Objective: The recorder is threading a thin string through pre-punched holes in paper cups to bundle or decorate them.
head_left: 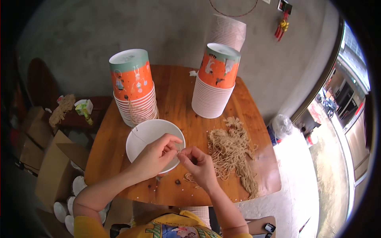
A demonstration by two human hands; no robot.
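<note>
A white paper bucket (154, 131) stands with its mouth up near the middle of the table. Over its right rim, my left hand (160, 155) and my right hand (197, 164) meet with fingertips pinched. What lies between them is too small to make out. A thin tan cord (134, 115) hangs down the left stack of buckets, and a fine strand runs from there into the bucket toward my left hand. Right of my right hand spreads a tangled heap of tan cords (230, 148).
Upside-down bucket stacks stand at left (133, 81) and right (217, 75), with a wrapped stack (229, 31) behind. An open cardboard box (57, 170) holding white round pieces is on the left. More tan cord (62, 109) lies by a green-white packet (84, 107).
</note>
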